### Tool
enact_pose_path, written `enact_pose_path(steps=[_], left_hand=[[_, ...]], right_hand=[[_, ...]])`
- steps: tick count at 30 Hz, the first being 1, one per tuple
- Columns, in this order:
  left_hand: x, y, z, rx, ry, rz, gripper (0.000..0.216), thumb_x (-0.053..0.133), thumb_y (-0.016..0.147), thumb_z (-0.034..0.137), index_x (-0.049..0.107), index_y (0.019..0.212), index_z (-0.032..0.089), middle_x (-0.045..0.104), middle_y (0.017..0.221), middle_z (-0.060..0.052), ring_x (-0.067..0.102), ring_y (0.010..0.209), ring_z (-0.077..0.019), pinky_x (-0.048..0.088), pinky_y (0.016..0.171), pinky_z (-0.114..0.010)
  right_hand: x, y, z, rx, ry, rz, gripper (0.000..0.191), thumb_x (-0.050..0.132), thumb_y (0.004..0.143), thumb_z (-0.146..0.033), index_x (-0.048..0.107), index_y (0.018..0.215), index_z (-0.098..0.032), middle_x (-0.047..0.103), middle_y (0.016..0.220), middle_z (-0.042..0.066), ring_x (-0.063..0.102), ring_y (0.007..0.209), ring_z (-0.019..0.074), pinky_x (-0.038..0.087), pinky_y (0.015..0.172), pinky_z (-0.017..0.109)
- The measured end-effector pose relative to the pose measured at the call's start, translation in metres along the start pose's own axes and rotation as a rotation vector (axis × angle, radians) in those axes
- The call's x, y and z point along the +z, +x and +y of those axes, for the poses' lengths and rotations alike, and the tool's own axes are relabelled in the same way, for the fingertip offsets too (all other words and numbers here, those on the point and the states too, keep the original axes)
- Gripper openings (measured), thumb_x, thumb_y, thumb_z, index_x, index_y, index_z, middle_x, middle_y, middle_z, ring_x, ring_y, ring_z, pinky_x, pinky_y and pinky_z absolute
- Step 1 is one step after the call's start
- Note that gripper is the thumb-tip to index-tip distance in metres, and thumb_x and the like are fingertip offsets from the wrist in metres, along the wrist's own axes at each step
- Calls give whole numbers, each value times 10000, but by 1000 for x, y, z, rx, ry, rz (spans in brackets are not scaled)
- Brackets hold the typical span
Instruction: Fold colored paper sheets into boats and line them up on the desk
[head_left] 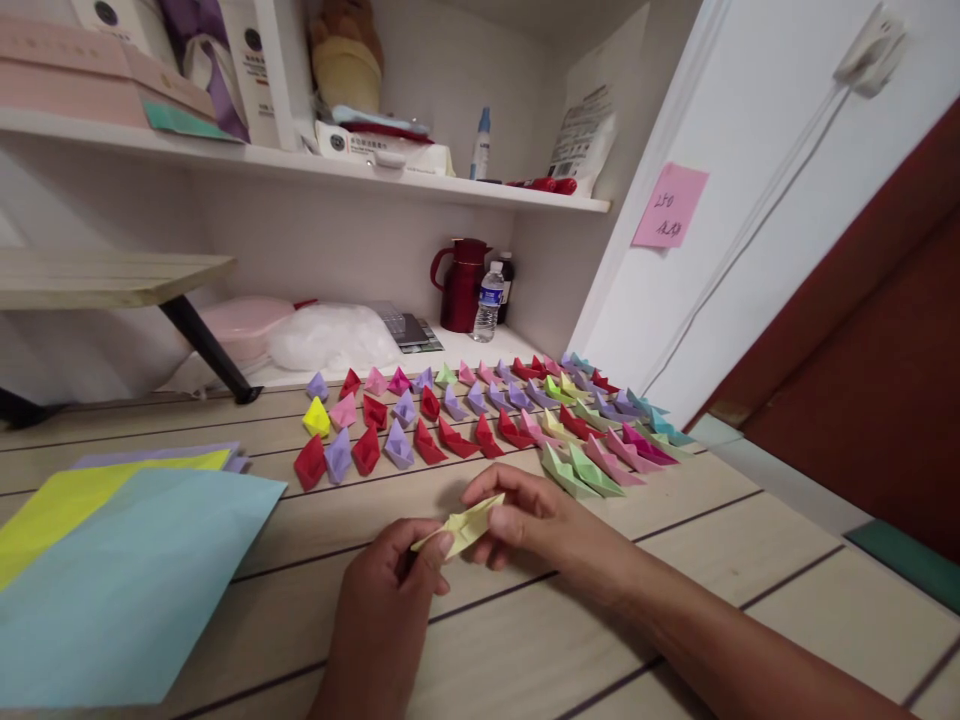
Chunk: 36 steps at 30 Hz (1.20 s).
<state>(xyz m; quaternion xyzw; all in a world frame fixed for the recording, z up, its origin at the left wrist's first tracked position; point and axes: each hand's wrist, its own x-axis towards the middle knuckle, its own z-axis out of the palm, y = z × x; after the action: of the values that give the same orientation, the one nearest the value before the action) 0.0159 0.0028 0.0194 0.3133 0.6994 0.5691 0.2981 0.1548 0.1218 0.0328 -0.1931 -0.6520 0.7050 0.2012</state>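
Note:
A pale yellow paper boat is held between my two hands above the wooden slatted table. My left hand pinches its left end between thumb and fingers. At the other end, my right hand grips it with the thumb in front and the fingers behind. Beyond my hands stand rows of small folded paper boats, among them a red boat, a yellow boat and a light green boat. The underside of the held boat is partly hidden by my fingers.
Coloured paper sheets lie at the left. Behind the boats are a plastic bag, a water bottle and a dark red jug. A small wooden stand with black legs is at left, under a white shelf.

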Motion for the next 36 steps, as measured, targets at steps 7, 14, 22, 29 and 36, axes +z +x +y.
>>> enact_pose_path(steps=[7, 14, 22, 29, 36], left_hand=[[6, 5, -11, 222, -67, 56, 272, 684, 724, 400, 707, 942, 238, 677, 914, -31, 624, 837, -207, 462, 784, -320], [11, 5, -17, 338, -58, 119, 308, 676, 691, 239, 593, 987, 261, 638, 1022, -23, 627, 887, -190, 458, 853, -333], [7, 5, -16, 564, 156, 51, 152, 580, 748, 117, 572, 789, 264, 595, 867, 15, 588, 874, -173, 421, 809, -285], [6, 11, -24, 520, 249, 29, 124, 580, 749, 151, 558, 798, 263, 589, 812, 26, 588, 793, -169, 423, 723, -273], [-1, 18, -25, 430, 395, -21, 148, 539, 743, 127, 546, 823, 251, 599, 872, 8, 586, 838, -191, 433, 754, -319]], right_hand=[[2, 2, 4, 44, -60, 109, 423, 793, 691, -536, 616, 752, -156, 691, 627, 17, 627, 613, 142, 466, 613, 260], [6, 4, 5, 51, -17, 105, 460, 776, 688, -576, 596, 758, -159, 688, 607, 9, 627, 598, 143, 430, 623, 256], [8, 4, 6, 63, -16, 87, 447, 770, 707, -564, 582, 761, -161, 697, 611, 16, 636, 599, 152, 427, 639, 263], [6, 3, 13, 15, -39, 49, 332, 771, 772, -423, 592, 864, -160, 686, 689, 17, 616, 647, 140, 417, 624, 246], [4, -4, -1, -197, -424, 44, 296, 669, 788, -72, 551, 1008, -233, 630, 994, 19, 603, 783, 133, 473, 687, 249]])
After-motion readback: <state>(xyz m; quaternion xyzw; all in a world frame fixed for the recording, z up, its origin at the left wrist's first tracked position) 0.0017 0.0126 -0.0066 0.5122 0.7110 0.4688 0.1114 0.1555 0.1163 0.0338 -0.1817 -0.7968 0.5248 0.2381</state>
